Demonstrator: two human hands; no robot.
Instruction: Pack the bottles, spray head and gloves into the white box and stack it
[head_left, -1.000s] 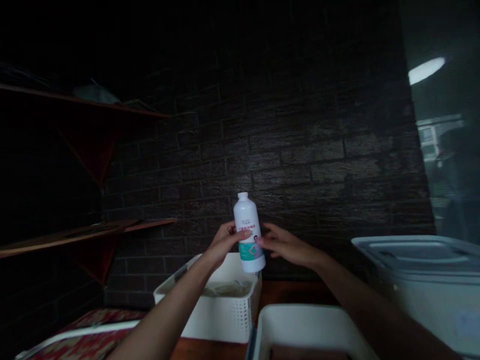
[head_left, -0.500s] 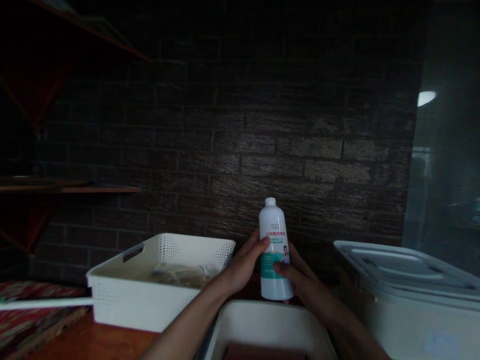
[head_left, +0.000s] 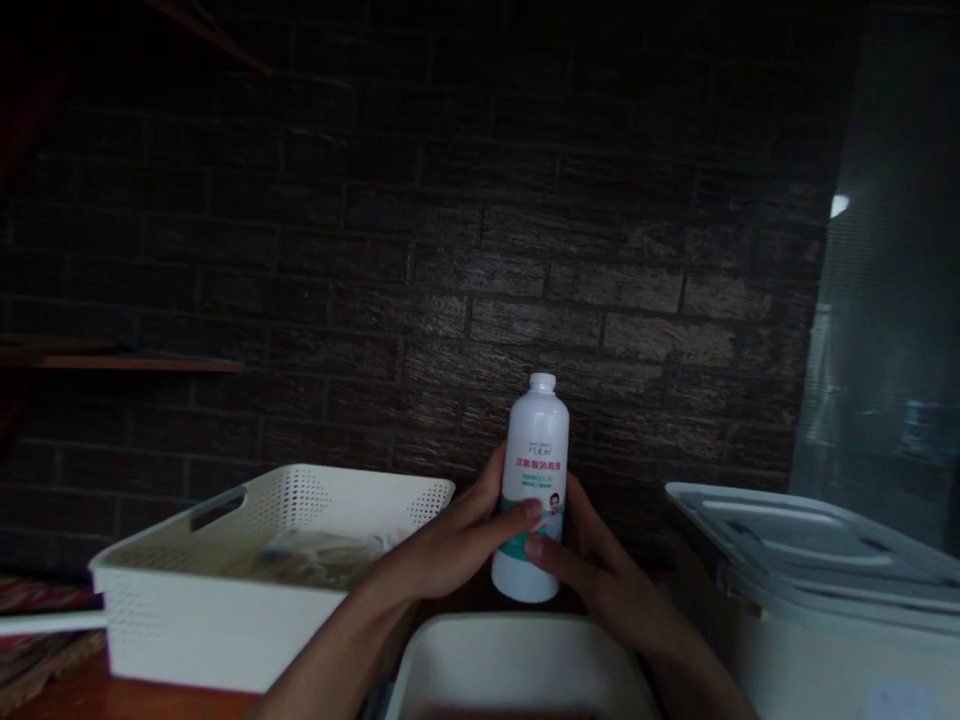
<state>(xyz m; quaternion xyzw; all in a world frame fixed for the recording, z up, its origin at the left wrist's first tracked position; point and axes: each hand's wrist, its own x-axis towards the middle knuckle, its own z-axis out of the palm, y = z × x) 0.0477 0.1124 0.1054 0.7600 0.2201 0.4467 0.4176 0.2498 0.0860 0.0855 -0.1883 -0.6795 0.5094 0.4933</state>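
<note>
Left hand [head_left: 454, 545] and right hand [head_left: 600, 575] grip a bottle [head_left: 534, 475]

The bottle is near the middle of the view, held close to upright with its top leaning slightly to the right, in front of a dark brick wall [head_left: 450, 250]. Both hands are closed around its lower half, one at each side, with the thumbs lying across the front and the other fingers mostly hidden behind. The left thumb rests a little higher than the right one. The label [head_left: 553, 512] faces the camera, with red lettering and a green band partly covered by the thumbs. The base shows just above the far rim of a white tub [head_left: 525, 655]; whether it touches anything is hard to tell.

Left of the tub, a white basket [head_left: 225, 630] with small holes stands on a reddish table [head_left: 169, 700], something pale and unclear inside it. A white bar [head_left: 52, 624] shows at its left end. To the right is a large box [head_left: 817, 660] with a grey lid [head_left: 810, 545] on. A shelf [head_left: 150, 363] juts in from the left, above the basket
</note>
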